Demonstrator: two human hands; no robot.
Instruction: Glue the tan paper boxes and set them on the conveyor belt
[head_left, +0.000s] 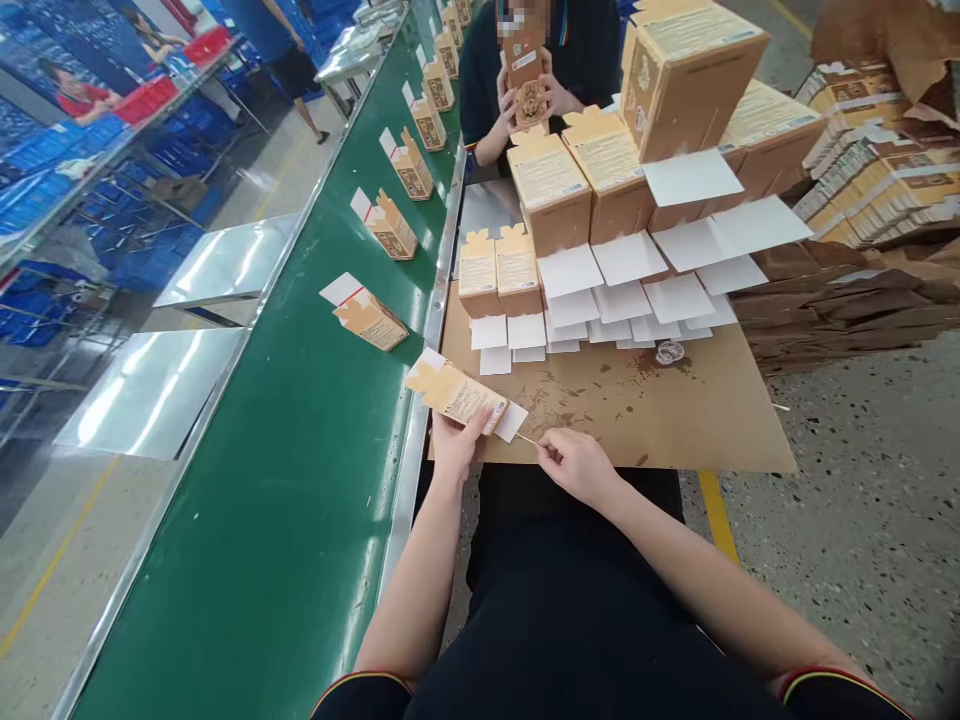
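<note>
L hand (454,440): grip wrapped round sm. carton (461,398).
R hand (577,462): grip pinching thin stick (528,439), tip by carton's white flap (511,422).
Carton pos.: tilted, over bench (600,425) L edge, nr green belt (300,480).
Beyond: stacked ctns (551,190), flaps out.

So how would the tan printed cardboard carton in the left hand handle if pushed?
The carton is probably light: the left hand alone grips it. Its flat faces suggest stiffness, but its thin white flap likely bends.

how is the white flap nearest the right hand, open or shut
Open: the white flap juts from the end of the box in the left hand, not folded in.
</note>
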